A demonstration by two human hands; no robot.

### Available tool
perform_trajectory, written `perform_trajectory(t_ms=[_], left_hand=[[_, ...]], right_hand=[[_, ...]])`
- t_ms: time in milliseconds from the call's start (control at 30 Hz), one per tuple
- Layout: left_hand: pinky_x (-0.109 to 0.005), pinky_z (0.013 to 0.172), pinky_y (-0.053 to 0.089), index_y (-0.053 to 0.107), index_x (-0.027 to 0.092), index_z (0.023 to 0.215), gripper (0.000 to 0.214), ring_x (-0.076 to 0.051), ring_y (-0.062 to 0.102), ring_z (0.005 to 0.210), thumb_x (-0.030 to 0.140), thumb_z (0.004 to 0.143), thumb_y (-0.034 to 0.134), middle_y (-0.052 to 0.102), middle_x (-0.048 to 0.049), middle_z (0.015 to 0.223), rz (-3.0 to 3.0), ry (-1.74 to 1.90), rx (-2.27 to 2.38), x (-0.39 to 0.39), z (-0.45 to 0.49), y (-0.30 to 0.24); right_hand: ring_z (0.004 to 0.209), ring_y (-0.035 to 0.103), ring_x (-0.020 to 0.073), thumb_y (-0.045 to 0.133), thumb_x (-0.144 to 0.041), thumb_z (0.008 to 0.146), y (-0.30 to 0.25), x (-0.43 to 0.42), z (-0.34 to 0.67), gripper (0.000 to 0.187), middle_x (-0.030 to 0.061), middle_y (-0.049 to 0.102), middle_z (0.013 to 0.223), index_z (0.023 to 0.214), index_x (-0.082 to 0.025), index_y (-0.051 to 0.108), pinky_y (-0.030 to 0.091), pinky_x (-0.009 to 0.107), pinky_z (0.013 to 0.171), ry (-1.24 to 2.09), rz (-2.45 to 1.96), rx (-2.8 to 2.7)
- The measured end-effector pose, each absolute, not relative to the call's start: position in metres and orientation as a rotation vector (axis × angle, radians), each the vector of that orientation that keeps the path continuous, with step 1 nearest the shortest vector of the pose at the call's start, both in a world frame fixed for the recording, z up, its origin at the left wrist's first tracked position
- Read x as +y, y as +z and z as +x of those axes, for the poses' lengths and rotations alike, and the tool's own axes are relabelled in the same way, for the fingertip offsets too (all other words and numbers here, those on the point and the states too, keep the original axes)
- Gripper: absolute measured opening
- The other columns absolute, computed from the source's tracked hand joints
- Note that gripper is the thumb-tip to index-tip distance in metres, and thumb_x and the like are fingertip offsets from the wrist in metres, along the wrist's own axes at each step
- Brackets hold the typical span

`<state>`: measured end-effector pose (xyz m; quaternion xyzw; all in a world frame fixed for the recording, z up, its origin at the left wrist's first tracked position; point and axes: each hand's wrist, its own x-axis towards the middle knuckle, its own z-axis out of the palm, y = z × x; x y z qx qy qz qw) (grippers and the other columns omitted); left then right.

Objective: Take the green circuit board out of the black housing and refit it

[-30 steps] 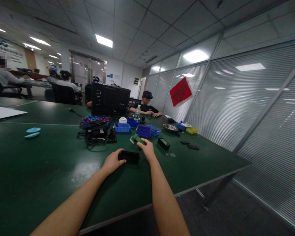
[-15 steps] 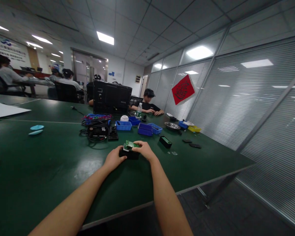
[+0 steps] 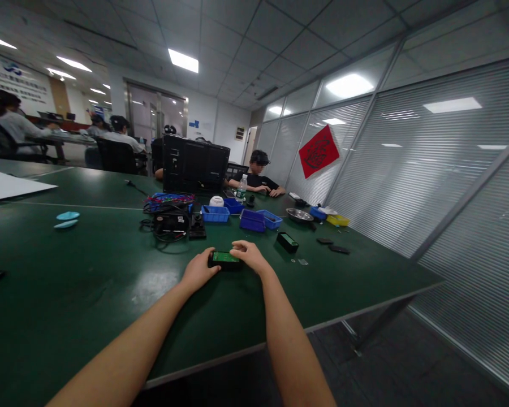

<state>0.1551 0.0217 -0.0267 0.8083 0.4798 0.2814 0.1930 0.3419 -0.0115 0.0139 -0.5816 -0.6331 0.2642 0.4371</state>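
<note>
A small black box [image 3: 225, 267] rests on the green table in front of me, with a green circuit board [image 3: 225, 257] lying flat in its top. My left hand [image 3: 199, 269] is closed around the left end of the box, thumb along the near side and fingers on the far side. At the right end, my right hand [image 3: 250, 255] has its bent fingers and thumb at the board's edge; the exact contact is hard to see. Farther right stands a second black box [image 3: 287, 242] with a green face on top.
Beyond my hands are cables with a black device [image 3: 169, 223], blue bins [image 3: 215, 213], a baseball [image 3: 216, 201], a bottle [image 3: 241, 186] and a monitor [image 3: 195, 164]. Rightward lie a metal bowl [image 3: 299, 215], a yellow bin [image 3: 338, 220] and flat black pieces [image 3: 338, 249]. A person [image 3: 259, 175] sits opposite.
The circuit board was tilted up out of the black box in my right hand; now it lies level in the top. My left hand has kept its hold on the box.
</note>
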Motion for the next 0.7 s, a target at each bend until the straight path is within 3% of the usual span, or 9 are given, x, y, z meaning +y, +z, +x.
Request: perform_trajectory(t_ms=[267, 467, 700], left_hand=[[-0.03, 0.084, 0.04, 0.033, 0.024, 0.13, 0.068, -0.022, 0.053, 0.1, 0.029, 0.067, 0.061, 0.057, -0.0054, 0.112, 2.311, 0.769, 1.324, 0.022, 0.155, -0.027], [-0.029, 0.09, 0.037, 0.048, 0.021, 0.112, 0.047, -0.019, 0.049, 0.1, 0.01, 0.066, 0.051, 0.055, -0.0028, 0.111, 2.415, 0.958, 1.187, 0.016, 0.154, -0.02], [-0.031, 0.093, 0.035, 0.049, 0.021, 0.107, 0.046, -0.019, 0.046, 0.103, 0.004, 0.064, 0.047, 0.053, -0.0032, 0.112, 2.438, 0.998, 1.189, 0.014, 0.156, -0.016]], right_hand=[[0.074, 0.058, 0.0179, 0.054, -0.04, 0.073, 0.005, -0.007, 0.346, 0.032, 0.0046, 0.066, 0.077, 0.08, -0.013, 0.068, 0.042, 0.029, 0.069, 0.63, -1.521, -1.691], [0.078, 0.057, 0.0176, 0.059, -0.041, 0.069, 0.007, -0.009, 0.347, 0.034, 0.0038, 0.065, 0.083, 0.089, -0.015, 0.067, 0.042, 0.028, 0.07, 0.667, -1.53, -1.78], [0.088, 0.057, 0.0194, 0.066, -0.036, 0.062, 0.001, -0.003, 0.342, 0.04, 0.0054, 0.064, 0.094, 0.096, -0.015, 0.064, 0.042, 0.03, 0.08, 0.68, -1.558, -1.745]])
